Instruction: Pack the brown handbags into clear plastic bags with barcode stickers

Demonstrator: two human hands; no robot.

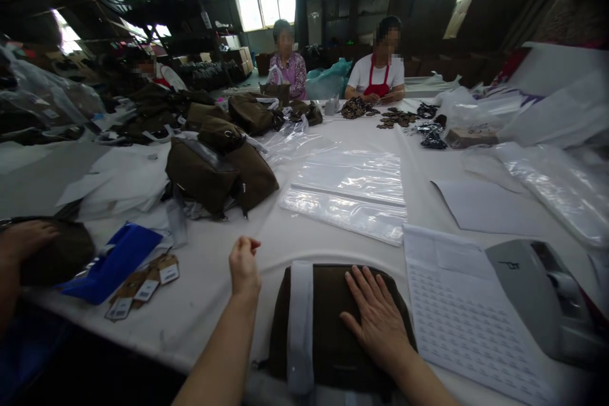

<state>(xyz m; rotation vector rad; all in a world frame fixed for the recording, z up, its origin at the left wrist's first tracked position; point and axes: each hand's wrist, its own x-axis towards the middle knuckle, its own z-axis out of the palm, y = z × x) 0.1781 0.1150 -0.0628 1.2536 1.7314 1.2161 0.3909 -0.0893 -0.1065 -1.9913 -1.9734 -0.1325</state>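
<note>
A dark olive-brown zip bag (333, 323) lies on the white-covered table in front of me, with a pale white strip (301, 323) running across its left part. My right hand (375, 314) rests flat on the bag's right half, fingers stretched out. Left of the bag, my left hand (244, 266) is raised over the table with its fingers curled closed. Whatever it may hold is hidden from this side. Clear plastic zip pouches (349, 196) lie flat beyond the bag. A printed label sheet (457, 298) lies at its right.
More brown bags (219, 171) are piled at left centre. Brown tags (145, 285) and a blue piece (111, 260) lie at left, near another person's hand (31, 238) on a bag. A grey device (542, 298) stands at right. Two people sit across the table.
</note>
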